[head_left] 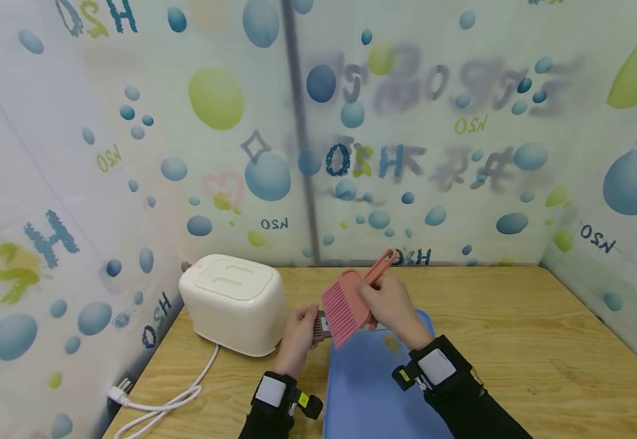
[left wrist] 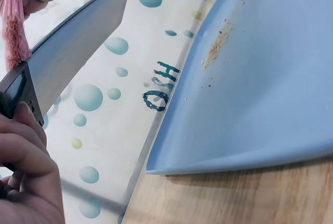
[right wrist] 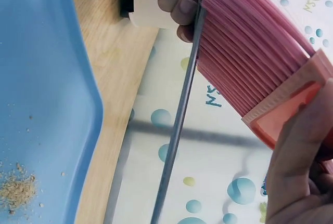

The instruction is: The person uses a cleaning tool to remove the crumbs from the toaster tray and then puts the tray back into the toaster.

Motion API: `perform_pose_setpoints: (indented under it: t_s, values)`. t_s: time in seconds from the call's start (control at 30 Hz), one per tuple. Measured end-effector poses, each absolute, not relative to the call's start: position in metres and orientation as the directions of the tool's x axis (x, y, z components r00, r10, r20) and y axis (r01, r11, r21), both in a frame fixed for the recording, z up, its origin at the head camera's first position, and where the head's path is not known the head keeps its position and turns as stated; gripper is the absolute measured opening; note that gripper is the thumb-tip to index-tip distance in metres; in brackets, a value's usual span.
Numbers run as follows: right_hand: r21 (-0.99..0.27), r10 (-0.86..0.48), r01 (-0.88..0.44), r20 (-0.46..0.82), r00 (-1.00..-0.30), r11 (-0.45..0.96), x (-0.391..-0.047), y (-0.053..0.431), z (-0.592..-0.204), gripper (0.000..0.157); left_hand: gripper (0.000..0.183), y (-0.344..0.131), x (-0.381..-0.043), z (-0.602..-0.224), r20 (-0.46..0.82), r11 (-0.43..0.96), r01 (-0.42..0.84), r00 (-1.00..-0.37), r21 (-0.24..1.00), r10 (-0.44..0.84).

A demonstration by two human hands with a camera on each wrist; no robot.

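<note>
In the head view my left hand [head_left: 294, 335] grips the dark handle of a kitchen knife [left wrist: 86, 42]. Its broad blade points away over the tray's far end. My right hand [head_left: 392, 305] holds a pink brush [head_left: 356, 302] by its base, with the handle sticking up past the hand. In the right wrist view the bristles [right wrist: 250, 42] lie against the blade near the knife's handle. Under both hands is a blue tray [head_left: 373, 390], with a small heap of brown crumbs [right wrist: 18, 190] near its far end.
A white toaster [head_left: 236, 305] with a lid on top stands just left of my left hand. Its white cord [head_left: 187, 393] loops on the wooden table [head_left: 516, 341], ending in a plug [head_left: 119, 393]. A patterned curtain [head_left: 406, 122] encloses the table behind and at the sides.
</note>
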State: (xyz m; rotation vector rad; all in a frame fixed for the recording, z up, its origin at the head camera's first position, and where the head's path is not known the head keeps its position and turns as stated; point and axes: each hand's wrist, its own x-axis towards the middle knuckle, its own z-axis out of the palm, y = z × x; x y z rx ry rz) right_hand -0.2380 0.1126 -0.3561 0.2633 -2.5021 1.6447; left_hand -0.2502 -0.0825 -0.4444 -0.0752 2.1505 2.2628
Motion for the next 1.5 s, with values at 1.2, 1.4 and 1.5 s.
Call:
perform_pose_setpoints:
  t_s: [1.2,1.4,1.5]
  values:
    - [-0.856,0.063,-0.144,0.201,-0.978,0.496,-0.237,0.168,-0.36,0.03,0.043,-0.089,-0.252,-0.446,-0.087,-0.044,-0.085,-0.995,0.995,-0.044]
    - [-0.854,0.065,-0.131,0.188,-0.98,0.504,-0.235,0.177,-0.356,0.032,0.044,-0.09,-0.252,-0.445,-0.088,-0.053,-0.086,-0.995,0.995,-0.043]
    - [-0.852,0.076,-0.124,0.188,-0.979,0.508,-0.235,0.179,-0.355,0.033,0.044,-0.09,-0.252,-0.444,-0.093,-0.051,-0.09,-0.995,0.995,-0.043]
